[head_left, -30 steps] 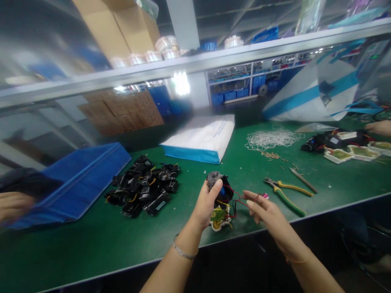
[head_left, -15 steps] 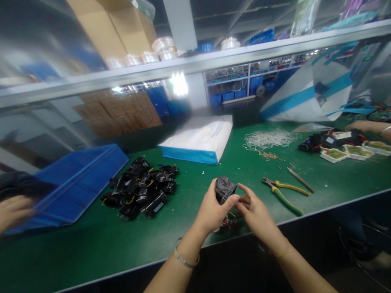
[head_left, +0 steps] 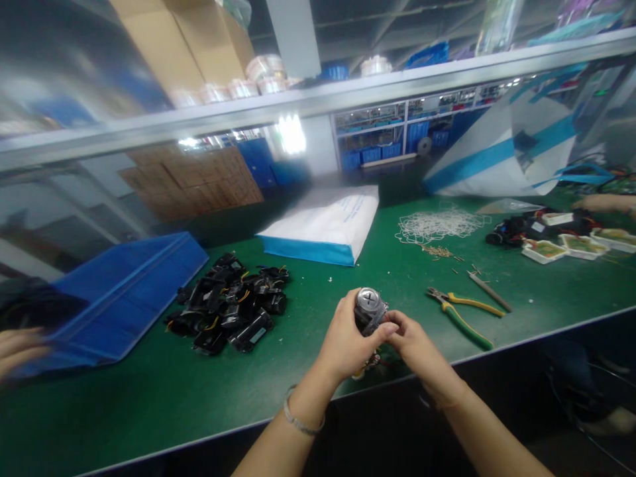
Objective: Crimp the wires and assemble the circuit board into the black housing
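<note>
My left hand (head_left: 348,334) is wrapped round a small black housing with a round, shiny grey top (head_left: 369,301), held just above the bench's near edge. The top faces up and catches the light. My right hand (head_left: 408,334) is closed at the housing's lower right side, thumb and fingers pinched together; the exact spot they grip is partly hidden. Below the hands lies a small bundle of coloured wires and connectors (head_left: 370,363), mostly covered by them. To the left is a heap of similar black housings (head_left: 238,301) with short yellow wires.
Green-and-yellow pliers (head_left: 464,318) and a thin rod-like tool (head_left: 489,291) lie right. Beyond are small brass pins (head_left: 437,252), white ties (head_left: 442,225) and a white-blue sack (head_left: 318,228). Another person's hand (head_left: 22,348) is by the blue bin (head_left: 124,298); one more hand (head_left: 603,203) shows far right.
The housing has turned in my left hand, so its top now shines silvery instead of dark. My right fingers have closed in against it. The other person's hand at left has shifted slightly.
</note>
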`<act>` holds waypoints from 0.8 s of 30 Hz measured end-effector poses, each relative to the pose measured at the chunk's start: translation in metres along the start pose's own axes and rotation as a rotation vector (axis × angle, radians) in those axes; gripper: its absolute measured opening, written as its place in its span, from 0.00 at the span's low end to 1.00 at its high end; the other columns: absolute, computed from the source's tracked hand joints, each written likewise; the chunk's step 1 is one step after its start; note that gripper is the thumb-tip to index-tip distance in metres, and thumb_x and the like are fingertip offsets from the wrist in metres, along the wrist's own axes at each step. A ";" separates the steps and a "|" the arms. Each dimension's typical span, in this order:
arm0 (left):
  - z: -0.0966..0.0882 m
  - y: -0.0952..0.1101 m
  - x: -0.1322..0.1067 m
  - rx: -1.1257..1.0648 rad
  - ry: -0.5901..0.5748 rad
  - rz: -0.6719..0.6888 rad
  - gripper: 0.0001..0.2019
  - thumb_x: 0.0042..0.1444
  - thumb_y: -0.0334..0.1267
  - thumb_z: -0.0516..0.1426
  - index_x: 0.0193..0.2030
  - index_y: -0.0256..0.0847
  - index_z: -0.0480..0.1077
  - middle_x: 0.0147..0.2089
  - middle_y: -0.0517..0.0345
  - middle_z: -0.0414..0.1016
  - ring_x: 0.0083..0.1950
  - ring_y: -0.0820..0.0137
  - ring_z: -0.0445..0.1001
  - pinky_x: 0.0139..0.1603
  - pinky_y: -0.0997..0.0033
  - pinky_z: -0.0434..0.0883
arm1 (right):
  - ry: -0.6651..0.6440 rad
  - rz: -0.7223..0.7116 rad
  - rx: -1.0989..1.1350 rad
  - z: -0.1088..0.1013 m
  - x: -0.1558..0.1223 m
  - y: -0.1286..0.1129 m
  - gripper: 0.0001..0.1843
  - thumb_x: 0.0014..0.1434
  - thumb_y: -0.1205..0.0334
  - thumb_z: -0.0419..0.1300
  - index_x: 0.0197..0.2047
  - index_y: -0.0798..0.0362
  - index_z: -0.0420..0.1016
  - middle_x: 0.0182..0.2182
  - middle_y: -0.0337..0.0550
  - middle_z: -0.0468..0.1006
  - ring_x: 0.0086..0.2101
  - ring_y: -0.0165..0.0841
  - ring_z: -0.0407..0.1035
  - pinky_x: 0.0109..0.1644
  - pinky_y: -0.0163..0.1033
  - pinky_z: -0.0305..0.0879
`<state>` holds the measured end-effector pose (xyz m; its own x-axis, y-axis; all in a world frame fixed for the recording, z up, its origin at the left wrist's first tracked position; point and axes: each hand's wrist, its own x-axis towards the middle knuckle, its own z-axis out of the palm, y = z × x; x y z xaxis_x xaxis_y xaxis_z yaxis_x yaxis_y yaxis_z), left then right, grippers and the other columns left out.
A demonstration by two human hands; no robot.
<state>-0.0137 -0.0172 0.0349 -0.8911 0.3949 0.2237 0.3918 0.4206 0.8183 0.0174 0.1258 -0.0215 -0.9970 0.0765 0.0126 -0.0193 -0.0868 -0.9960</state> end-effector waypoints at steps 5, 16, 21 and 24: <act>0.001 0.002 0.000 -0.049 -0.015 -0.002 0.28 0.50 0.52 0.61 0.54 0.42 0.61 0.51 0.51 0.71 0.52 0.62 0.70 0.55 0.61 0.66 | 0.009 0.056 0.126 0.000 -0.003 -0.006 0.18 0.54 0.47 0.61 0.34 0.55 0.71 0.25 0.35 0.64 0.26 0.28 0.55 0.30 0.33 0.53; -0.003 0.002 0.002 -0.067 0.023 0.011 0.24 0.53 0.50 0.60 0.53 0.40 0.63 0.49 0.52 0.71 0.49 0.64 0.71 0.53 0.65 0.66 | -0.175 -0.106 -0.276 -0.009 -0.011 -0.011 0.29 0.66 0.43 0.46 0.19 0.53 0.53 0.18 0.34 0.51 0.22 0.27 0.47 0.27 0.35 0.42; 0.004 -0.002 0.004 -0.145 0.075 -0.039 0.20 0.54 0.48 0.60 0.48 0.40 0.66 0.42 0.57 0.73 0.43 0.69 0.71 0.47 0.70 0.67 | -0.139 -0.186 -0.314 0.002 -0.021 -0.012 0.28 0.68 0.46 0.45 0.20 0.53 0.48 0.19 0.33 0.48 0.22 0.26 0.43 0.26 0.36 0.39; 0.008 -0.008 0.007 -0.262 0.100 -0.098 0.18 0.55 0.49 0.58 0.46 0.38 0.67 0.41 0.57 0.73 0.41 0.70 0.71 0.46 0.71 0.68 | -0.103 -0.307 -0.430 0.011 -0.025 -0.013 0.27 0.69 0.51 0.45 0.20 0.54 0.51 0.18 0.34 0.51 0.22 0.26 0.47 0.28 0.37 0.41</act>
<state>-0.0216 -0.0111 0.0260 -0.9449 0.2748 0.1778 0.2424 0.2224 0.9443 0.0422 0.1140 -0.0082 -0.9528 -0.0654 0.2965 -0.3006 0.3401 -0.8911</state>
